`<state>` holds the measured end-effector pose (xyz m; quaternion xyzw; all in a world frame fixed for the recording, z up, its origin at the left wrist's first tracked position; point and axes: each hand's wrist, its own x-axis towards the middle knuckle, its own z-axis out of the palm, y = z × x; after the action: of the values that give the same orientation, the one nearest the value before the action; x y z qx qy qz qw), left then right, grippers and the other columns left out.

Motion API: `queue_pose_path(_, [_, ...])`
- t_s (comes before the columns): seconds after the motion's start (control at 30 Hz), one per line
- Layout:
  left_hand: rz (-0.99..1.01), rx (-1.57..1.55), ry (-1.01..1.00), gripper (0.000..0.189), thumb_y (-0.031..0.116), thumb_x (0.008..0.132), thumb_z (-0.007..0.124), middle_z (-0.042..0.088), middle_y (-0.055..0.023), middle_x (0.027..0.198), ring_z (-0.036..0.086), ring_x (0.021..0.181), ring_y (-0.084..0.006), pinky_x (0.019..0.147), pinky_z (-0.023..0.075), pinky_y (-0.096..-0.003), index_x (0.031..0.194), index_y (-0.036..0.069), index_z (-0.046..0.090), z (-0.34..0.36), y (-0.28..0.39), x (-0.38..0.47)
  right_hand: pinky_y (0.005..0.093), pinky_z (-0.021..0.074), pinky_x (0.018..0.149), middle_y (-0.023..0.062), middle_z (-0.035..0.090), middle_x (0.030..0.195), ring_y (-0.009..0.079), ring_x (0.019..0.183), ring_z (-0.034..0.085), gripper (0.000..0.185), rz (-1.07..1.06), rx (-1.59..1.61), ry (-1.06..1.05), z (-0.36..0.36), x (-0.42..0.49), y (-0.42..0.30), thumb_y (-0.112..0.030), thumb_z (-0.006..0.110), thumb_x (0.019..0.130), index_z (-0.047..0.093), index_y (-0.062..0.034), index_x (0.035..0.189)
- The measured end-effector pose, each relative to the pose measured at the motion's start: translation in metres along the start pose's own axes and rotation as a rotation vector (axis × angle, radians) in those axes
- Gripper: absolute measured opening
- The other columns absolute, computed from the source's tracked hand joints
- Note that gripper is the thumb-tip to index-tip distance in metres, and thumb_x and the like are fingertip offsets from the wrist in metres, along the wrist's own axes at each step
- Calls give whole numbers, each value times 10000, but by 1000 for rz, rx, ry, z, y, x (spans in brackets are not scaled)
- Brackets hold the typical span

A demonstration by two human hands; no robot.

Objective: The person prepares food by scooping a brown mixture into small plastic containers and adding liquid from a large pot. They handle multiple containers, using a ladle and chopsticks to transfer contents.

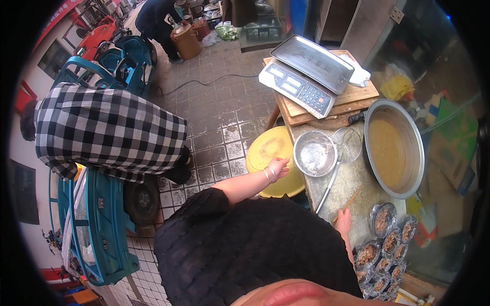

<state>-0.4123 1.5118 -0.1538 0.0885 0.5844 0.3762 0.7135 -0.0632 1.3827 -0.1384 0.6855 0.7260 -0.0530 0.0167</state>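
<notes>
My left hand (278, 168), with a bracelet on its wrist, reaches over a round yellow plastic lid or basin (270, 147). It holds nothing, its fingers loosely apart near the rim of a metal bowl (314, 153). The bowl stands on the worn table (344, 179) and has pale residue inside. My right hand (343, 222) grips a thin wooden stick (353, 197), perhaps a chopstick, above the tabletop. A wire-mesh skimmer (347, 145) lies beside the bowl, its long handle slanting towards me. At the right stands a large metal pot (416, 160) of cloudy brownish liquid (388, 153).
Several foil-lined bowls of chopped food (383, 244) crowd the near right. A digital scale (300, 86) sits on wooden boards (361, 90), with a knife handle (356, 118) beside them. A person in a checked shirt (111, 130) bends over a blue cargo tricycle (103, 229). Another person (157, 19) stoops farther off.
</notes>
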Motion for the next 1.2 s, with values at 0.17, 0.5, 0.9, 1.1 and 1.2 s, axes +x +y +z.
queue_pose_path(0.17, [-15,138,-76,298,335,808,596,489,-38,907,530,826,-192,690,478,-362,948,110,459,19,10,32,398,447,751,84,472,1107,299,958,501,350,127,80,62,-8,-6,-7,-24,432,775,517,-143,1093])
queue_pose_path(0.5, [197,181,-235,157,56,778,518,590,-95,901,602,817,-205,720,515,-308,924,0,522,26,26,29,354,451,756,116,533,1006,296,915,533,351,83,528,325,-32,15,-50,32,493,704,569,-88,1025])
queue_pose_path(0.9, [65,99,-524,194,65,809,511,597,-93,920,609,806,-176,674,539,-283,985,-15,527,5,54,-34,364,426,876,120,555,1110,233,1006,539,416,412,2302,-453,-60,138,-106,-298,489,860,488,-10,1159])
queue_pose_path(1.1, [119,68,-442,191,60,807,513,600,-77,902,617,761,-170,595,555,-279,988,1,526,-17,51,-36,350,451,809,72,568,1025,181,963,534,246,295,2263,-304,-34,146,-110,-170,573,814,535,-58,1029])
queue_pose_path(1.2, [69,87,-516,153,67,803,536,605,-62,877,619,742,-157,571,557,-263,952,28,534,-27,52,-22,311,456,723,65,568,971,164,864,539,255,548,2005,-250,-32,147,-114,-198,579,808,535,-64,1021])
